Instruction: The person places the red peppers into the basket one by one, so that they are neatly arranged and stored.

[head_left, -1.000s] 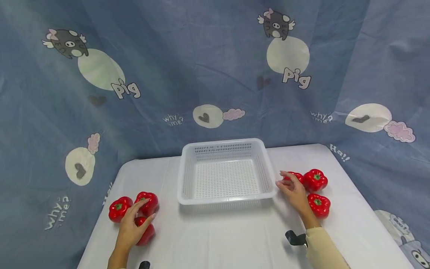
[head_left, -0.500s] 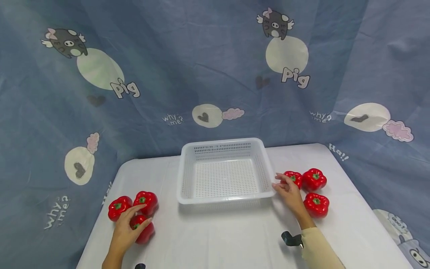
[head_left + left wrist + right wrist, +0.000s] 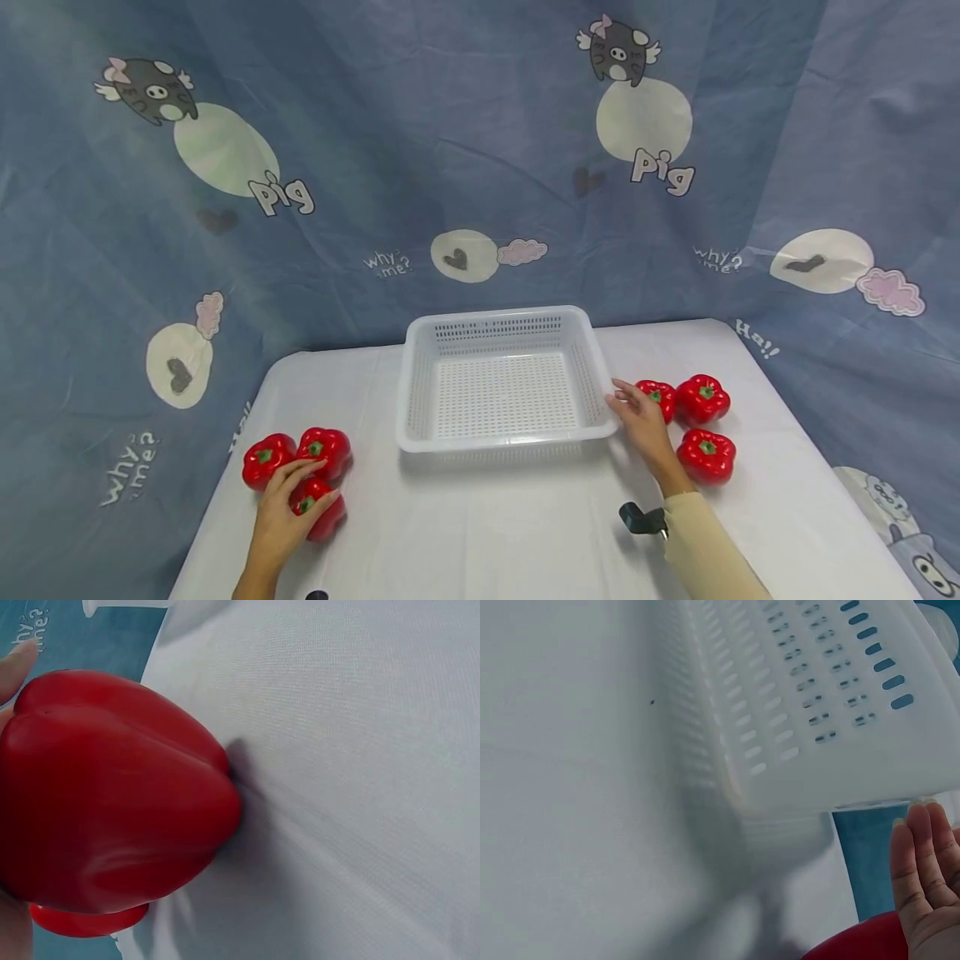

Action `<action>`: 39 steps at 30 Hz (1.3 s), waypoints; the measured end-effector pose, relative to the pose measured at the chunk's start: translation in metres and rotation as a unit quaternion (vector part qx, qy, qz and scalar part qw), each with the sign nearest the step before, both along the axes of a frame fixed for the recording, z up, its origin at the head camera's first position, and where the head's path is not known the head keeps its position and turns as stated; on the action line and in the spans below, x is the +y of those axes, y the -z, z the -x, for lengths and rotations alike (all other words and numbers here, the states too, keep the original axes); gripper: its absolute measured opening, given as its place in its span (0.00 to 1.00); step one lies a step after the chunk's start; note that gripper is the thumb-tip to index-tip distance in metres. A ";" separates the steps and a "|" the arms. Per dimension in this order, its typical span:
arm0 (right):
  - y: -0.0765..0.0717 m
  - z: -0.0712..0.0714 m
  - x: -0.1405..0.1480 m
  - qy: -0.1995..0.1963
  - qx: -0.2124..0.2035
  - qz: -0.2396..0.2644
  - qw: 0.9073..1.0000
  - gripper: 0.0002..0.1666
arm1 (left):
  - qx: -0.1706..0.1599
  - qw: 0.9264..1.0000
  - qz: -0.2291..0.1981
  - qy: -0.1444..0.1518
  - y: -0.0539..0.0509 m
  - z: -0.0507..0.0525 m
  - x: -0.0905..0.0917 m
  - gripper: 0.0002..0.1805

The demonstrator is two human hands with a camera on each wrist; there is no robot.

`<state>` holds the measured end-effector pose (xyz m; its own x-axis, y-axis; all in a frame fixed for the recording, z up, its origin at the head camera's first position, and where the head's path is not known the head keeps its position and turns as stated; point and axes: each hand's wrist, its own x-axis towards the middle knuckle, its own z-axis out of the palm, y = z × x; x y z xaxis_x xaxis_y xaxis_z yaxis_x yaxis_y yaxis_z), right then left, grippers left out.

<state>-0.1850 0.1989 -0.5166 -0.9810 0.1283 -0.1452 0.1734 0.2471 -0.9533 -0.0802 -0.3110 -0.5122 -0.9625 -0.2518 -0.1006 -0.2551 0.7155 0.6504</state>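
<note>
At the left, a cluster of three red peppers includes a front one (image 3: 328,521); my left hand (image 3: 277,517) has thumb and fingers curved round it. The left wrist view shows that pepper (image 3: 112,795) large, with a fingertip (image 3: 16,669) at its upper left. My right hand (image 3: 647,429) is at the right side of a white perforated basket (image 3: 510,442), between it and a red pepper (image 3: 660,400). From the right wrist, the fingers (image 3: 926,855) are fairly straight, their tips at the end of the basket (image 3: 855,769).
Two more peppers (image 3: 262,462) (image 3: 325,450) lie behind my left hand. Beyond my right hand are peppers (image 3: 702,400) (image 3: 707,458). A patterned blue cloth (image 3: 495,167) hangs behind the white table (image 3: 525,533). A dark device (image 3: 641,519) sticks out by the right wrist.
My right hand has moved left, away from the right-hand peppers and up to the basket's side. My left hand has shifted slightly left and down, round the front pepper.
</note>
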 end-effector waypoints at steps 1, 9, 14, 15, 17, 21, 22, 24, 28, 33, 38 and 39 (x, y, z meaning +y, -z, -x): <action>0.000 0.001 -0.001 0.004 -0.007 0.000 1.000 0.37 | -0.002 1.000 -0.003 -0.004 0.000 0.000 0.000 0.37; 0.004 0.010 -0.001 0.016 -0.041 0.011 0.999 0.39 | -0.032 0.999 -0.024 -0.023 0.004 -0.002 -0.001 0.38; 0.005 0.014 -0.003 0.015 -0.061 0.019 0.998 0.41 | -0.042 0.998 -0.034 -0.016 0.007 -0.002 -0.004 0.40; 0.005 0.015 -0.004 0.015 -0.063 0.021 0.998 0.41 | -0.045 0.998 -0.035 -0.012 0.007 -0.002 -0.004 0.41; 0.006 0.015 -0.005 0.015 -0.065 0.026 0.997 0.40 | -0.051 0.998 -0.033 -0.003 0.007 -0.003 -0.005 0.43; 0.007 0.017 -0.007 0.016 -0.061 0.036 0.997 0.35 | -0.065 0.997 -0.024 0.014 0.006 -0.003 -0.007 0.46; 0.007 0.017 -0.007 0.015 -0.059 0.036 0.998 0.34 | -0.070 0.997 -0.020 0.019 0.005 -0.003 -0.008 0.47; 0.008 0.017 -0.008 0.016 -0.058 0.037 0.998 0.33 | -0.082 0.996 -0.013 0.028 0.004 -0.003 -0.010 0.50; 0.010 0.017 -0.008 0.012 -0.053 0.036 0.998 0.33 | -0.101 0.994 0.000 0.043 0.002 -0.002 -0.011 0.57; 0.012 0.018 -0.008 0.006 -0.049 0.034 0.998 0.31 | -0.117 0.993 -0.009 0.027 0.002 -0.001 -0.010 0.59; 0.014 0.021 -0.008 0.006 -0.051 0.042 0.998 0.28 | -0.105 0.994 -0.011 0.010 0.005 -0.003 -0.009 0.55; 0.014 0.021 -0.007 0.006 -0.052 0.044 0.998 0.29 | -0.099 0.995 -0.006 0.010 0.006 -0.004 -0.009 0.54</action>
